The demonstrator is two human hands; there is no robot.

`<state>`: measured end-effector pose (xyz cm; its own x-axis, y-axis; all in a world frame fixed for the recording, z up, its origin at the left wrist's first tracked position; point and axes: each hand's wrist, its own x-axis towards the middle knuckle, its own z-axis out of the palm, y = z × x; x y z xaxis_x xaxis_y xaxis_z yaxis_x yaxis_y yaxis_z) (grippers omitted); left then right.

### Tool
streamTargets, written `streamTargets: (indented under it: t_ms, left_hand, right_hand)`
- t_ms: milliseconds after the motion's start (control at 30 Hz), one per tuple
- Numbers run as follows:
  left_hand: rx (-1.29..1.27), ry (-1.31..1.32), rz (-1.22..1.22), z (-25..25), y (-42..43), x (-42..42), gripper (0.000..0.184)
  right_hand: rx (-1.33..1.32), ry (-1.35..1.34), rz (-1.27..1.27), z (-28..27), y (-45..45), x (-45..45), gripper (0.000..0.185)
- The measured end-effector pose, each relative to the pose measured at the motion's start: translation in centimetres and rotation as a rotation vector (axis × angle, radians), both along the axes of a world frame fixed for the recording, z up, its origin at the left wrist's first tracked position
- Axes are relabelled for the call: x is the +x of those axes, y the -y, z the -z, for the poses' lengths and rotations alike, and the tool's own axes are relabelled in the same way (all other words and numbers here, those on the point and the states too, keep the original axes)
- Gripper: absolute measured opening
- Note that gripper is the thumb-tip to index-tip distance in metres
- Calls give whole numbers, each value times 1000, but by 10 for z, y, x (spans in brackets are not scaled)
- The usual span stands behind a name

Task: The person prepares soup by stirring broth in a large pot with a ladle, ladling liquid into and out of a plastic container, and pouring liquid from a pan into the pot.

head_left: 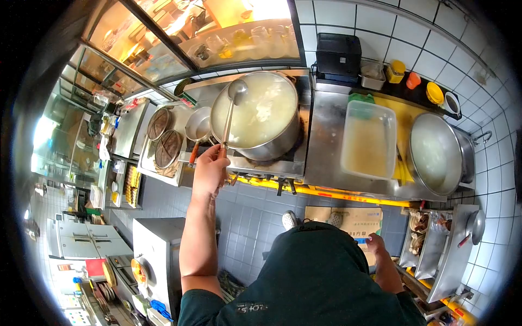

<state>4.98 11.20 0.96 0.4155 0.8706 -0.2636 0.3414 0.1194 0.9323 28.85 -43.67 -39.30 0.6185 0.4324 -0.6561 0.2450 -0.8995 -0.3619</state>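
My left hand (pixel 211 173) is closed around the wooden grip of a long metal ladle (pixel 229 120). The ladle's bowl is over the far left part of a large steel pot (pixel 277 148), and its handle crosses the near rim. Cloudy, pale liquid (pixel 244 117) fills the pot, with white pieces or foam near its middle. Low at my right side hangs my right hand (pixel 375 243), above a flattened cardboard sheet (pixel 359 220). Its fingers are small and foreshortened from here, and nothing shows in it.
Left of the pot are a small saucepan (pixel 198 125) and two round dark strainers (pixel 167 148). On the steel counter to the right stand a translucent tub (pixel 368 141) and a wide metal basin (pixel 435 155). A yellow pipe (pixel 326 192) runs along the stove front.
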Motion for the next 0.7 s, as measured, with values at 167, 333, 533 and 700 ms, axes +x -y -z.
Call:
streamTargets:
  t_ms: [167,333,533,700]
  left_hand:
    - [-359,326,-60,-7,-11,4,32]
    - [-641,599,-58,-18,-19,0,23]
    - [-683,696,-41,-44,-3,6,25]
    - [-650,688,-60,-56,11,8,26]
  right_hand:
    - [13,45,-41,8,11,0,30]
    - [70,58,-29,9,18,0,29]
    - [75,32,-38,10,22,8,31]
    - [204,138,-184,55,40,18,17]
